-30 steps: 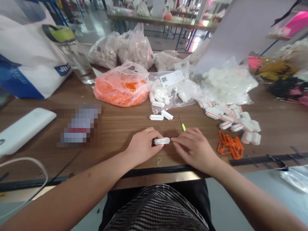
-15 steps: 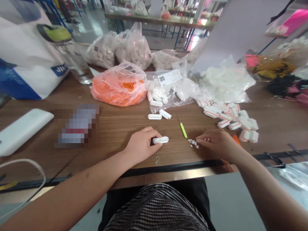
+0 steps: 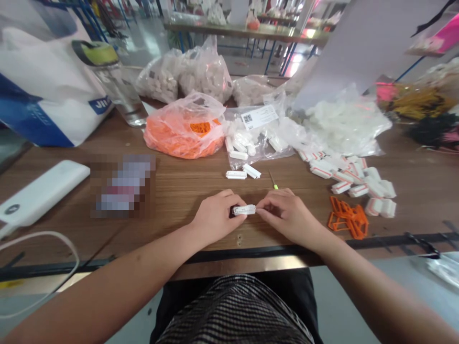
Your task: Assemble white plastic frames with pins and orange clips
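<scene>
Assembly workshop: wooden workbench [image 3: 172, 191], bagged white parts [image 3: 204, 71], blue-legged benches [image 3: 244, 28] beyond.

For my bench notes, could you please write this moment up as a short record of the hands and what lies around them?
Left hand: grips one end of a white plastic block
Right hand: fingertips pinch the block's other end
Nearby: two more white blocks; a slim green-handled tool, partly hidden
To the right: orange plastic frames
Rest: clear bag of orange pieces, on a wooden table
</scene>
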`<state>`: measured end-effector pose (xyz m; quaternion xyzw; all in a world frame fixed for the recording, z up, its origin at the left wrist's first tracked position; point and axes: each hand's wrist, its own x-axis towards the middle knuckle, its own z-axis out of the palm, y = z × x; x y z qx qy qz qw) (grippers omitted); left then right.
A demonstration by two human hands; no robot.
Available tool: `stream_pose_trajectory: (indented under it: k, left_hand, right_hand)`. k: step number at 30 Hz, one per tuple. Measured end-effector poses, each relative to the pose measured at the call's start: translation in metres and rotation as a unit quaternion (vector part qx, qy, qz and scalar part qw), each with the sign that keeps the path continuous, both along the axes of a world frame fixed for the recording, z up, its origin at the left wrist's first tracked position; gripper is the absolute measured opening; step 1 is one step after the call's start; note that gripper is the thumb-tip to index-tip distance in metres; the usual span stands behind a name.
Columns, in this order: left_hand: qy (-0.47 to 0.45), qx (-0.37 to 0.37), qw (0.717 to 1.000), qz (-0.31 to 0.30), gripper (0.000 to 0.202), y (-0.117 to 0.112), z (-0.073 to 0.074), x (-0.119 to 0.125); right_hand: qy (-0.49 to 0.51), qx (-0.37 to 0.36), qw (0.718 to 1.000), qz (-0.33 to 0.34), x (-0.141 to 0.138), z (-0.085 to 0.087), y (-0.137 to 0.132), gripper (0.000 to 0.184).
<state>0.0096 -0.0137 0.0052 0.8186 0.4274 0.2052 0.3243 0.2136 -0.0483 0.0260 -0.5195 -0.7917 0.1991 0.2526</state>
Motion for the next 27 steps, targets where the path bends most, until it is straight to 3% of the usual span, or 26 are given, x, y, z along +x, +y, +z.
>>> stream_pose_trajectory:
  k: [5,19,22,27]
  left_hand:
    - [0.001,0.005,1.0,-0.001,0.012,-0.001,-0.001,0.0]
    - [0.011,0.005,1.0,0.003,0.013,0.0,-0.002,0.0]
    - [0.013,0.004,1.0,0.005,0.013,0.0,-0.002,0.001]
    - [0.008,0.003,1.0,0.005,0.012,0.0,-0.001,0.0]
  right_hand:
    - [-0.041,0.03,0.998,0.022,-0.005,-0.008,0.007,0.013]
    - [-0.217,0.122,0.965,0.08,-0.01,0.003,0.001,0.028]
    - [-0.203,0.142,0.966,0.068,-0.01,-0.002,-0.002,0.027]
    - [-0.144,0.106,0.982,0.053,-0.008,-0.005,0.001,0.024]
